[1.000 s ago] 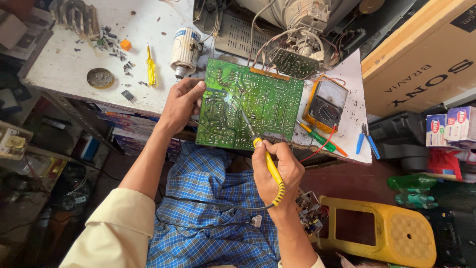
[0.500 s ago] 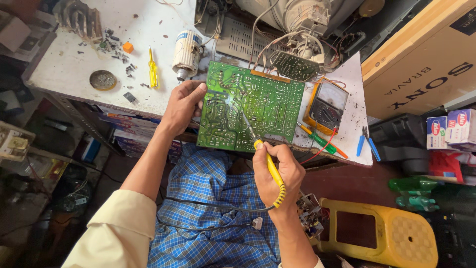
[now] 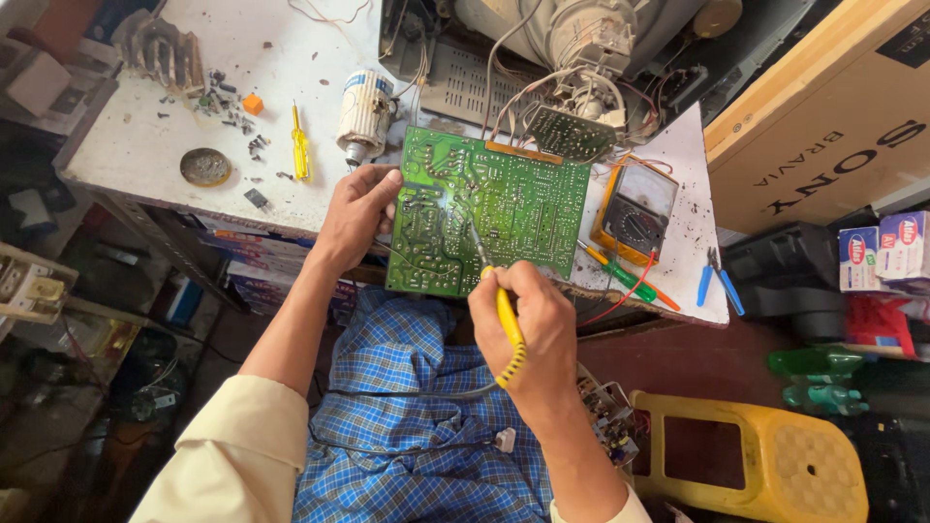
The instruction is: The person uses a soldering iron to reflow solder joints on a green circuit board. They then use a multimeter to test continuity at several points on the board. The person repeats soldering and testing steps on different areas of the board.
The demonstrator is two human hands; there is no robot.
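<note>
My left hand (image 3: 354, 215) gripped the left edge of the green circuit board (image 3: 489, 208) at the tabletop (image 3: 155, 145) edge; my right hand (image 3: 528, 324) clenched the yellow soldering iron (image 3: 504, 315), its tip seemingly touching the board just ahead

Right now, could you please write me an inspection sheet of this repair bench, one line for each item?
Surface: white worktable, stained, with dark specks.
Job's things: green circuit board lies solder side up at the table's front edge; yellow-handled soldering iron has its tip on the board.
Clutter: yellow screwdriver, round tin, orange analogue multimeter, green screwdriver, blue-handled pliers, small loose parts.
Grips: left hand holds the board's left edge; right hand grips the iron like a pen.
Cables: white wires run from the board to the opened television chassis; a red lead hangs from the multimeter.
Surroundings: cardboard box, yellow plastic stool.
</note>
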